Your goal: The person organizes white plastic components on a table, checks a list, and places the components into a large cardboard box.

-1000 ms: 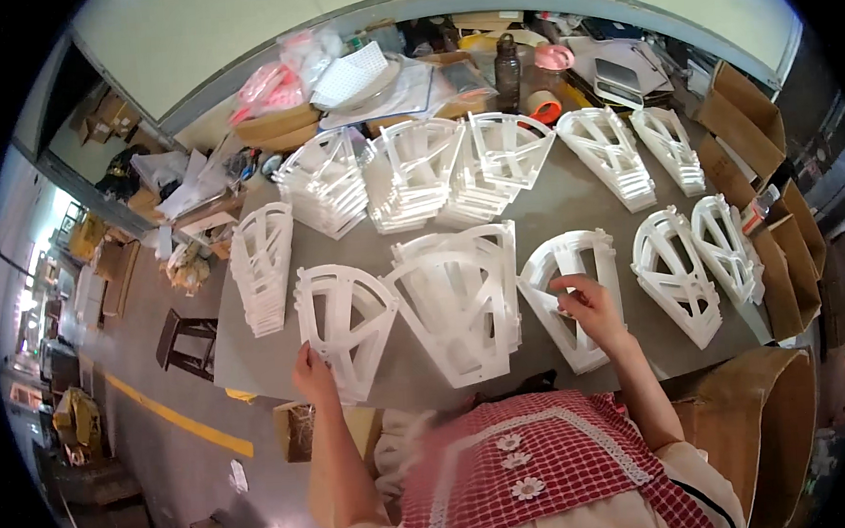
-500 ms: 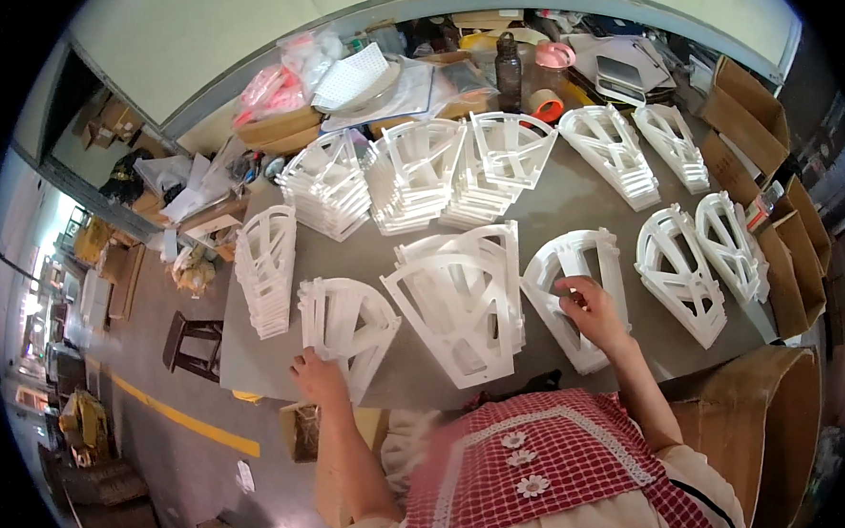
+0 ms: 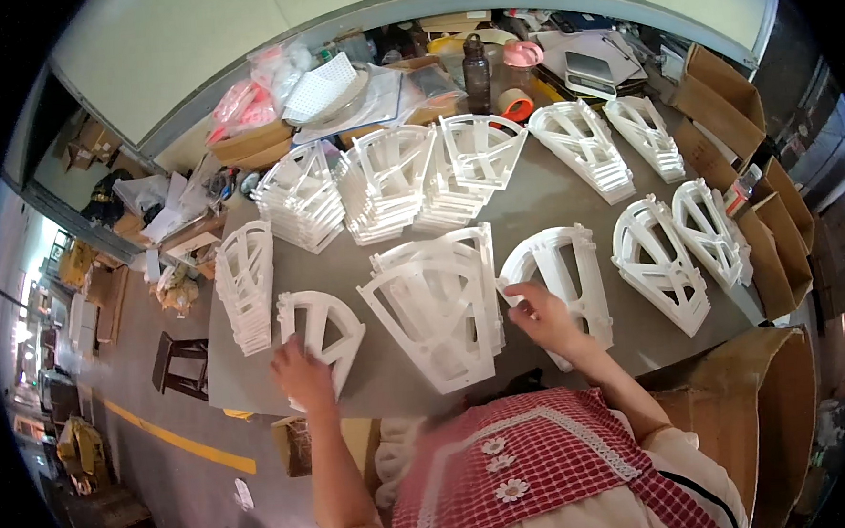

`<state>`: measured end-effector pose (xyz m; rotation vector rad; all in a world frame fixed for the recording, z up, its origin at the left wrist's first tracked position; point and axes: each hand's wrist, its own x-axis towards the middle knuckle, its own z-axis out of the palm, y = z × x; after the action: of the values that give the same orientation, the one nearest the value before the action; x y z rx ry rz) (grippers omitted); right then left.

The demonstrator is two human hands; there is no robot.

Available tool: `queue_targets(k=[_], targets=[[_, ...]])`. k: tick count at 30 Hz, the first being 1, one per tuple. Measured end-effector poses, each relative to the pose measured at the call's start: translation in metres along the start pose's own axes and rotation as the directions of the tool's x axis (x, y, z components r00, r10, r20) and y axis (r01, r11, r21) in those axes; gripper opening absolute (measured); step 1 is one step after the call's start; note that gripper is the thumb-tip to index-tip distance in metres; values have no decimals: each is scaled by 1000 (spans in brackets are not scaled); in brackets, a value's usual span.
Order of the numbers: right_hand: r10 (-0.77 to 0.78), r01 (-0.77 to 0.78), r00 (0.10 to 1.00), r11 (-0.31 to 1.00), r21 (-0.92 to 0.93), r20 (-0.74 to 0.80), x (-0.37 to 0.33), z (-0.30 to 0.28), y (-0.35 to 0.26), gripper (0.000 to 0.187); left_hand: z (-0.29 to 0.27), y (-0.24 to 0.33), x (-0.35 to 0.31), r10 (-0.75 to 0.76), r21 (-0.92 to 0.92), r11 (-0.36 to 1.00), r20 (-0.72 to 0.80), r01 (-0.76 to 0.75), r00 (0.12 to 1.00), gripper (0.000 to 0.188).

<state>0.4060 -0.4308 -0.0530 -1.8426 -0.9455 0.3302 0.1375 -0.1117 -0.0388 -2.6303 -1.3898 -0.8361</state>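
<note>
White fan-shaped plastic frames stand in stacks across the grey table. My left hand (image 3: 304, 371) is closed on the left edge of the near-left frame (image 3: 342, 327); part of that edge is hidden under my fingers. My right hand (image 3: 545, 317) has its fingers bent but apart, by the upper left corner of the near-right frames (image 3: 585, 265). Nothing shows between its fingertips, and whether they touch that corner I cannot tell. Between my hands leans the large middle stack of frames (image 3: 432, 316), fanned out with wide ends away from me.
More frame stacks (image 3: 390, 184) line the table's far side, with others (image 3: 660, 266) at the right. Behind them are a dark bottle (image 3: 476, 75), an orange tape roll (image 3: 514, 104) and a small scale (image 3: 589, 72). Cardboard boxes (image 3: 736, 420) flank the right side; a dark stool (image 3: 181, 365) stands left.
My right hand has moved left, from over the near-right frames to their left corner. The near-left frame has shifted slightly toward me with my left hand. The whole view has swung a little.
</note>
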Motion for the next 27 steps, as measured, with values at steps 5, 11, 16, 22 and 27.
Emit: queue_targets(k=[5, 11, 16, 22, 27], targets=[[-115, 123, 992, 976, -180, 56, 3, 27, -32, 39, 28, 83, -32, 15, -485, 827, 525, 284, 851, 24], [-393, 385, 919, 881, -274, 27, -5, 16, -85, 49, -23, 133, -19, -12, -773, 386, 542, 504, 841, 21], [-332, 318, 943, 889, -330, 16, -7, 4, -111, 49, -55, 209, -14, 278, -882, 249, 462, 401, 842, 8], [-33, -44, 957, 966, -256, -288, -10, -42, -45, 34, -27, 204, -7, 309, -867, 498, 169, -8, 936, 21], [479, -460, 845, 878, 133, -239, -36, -79, 36, 30, 70, 145, 8, 394, -329, 880, 102, -343, 913, 39]])
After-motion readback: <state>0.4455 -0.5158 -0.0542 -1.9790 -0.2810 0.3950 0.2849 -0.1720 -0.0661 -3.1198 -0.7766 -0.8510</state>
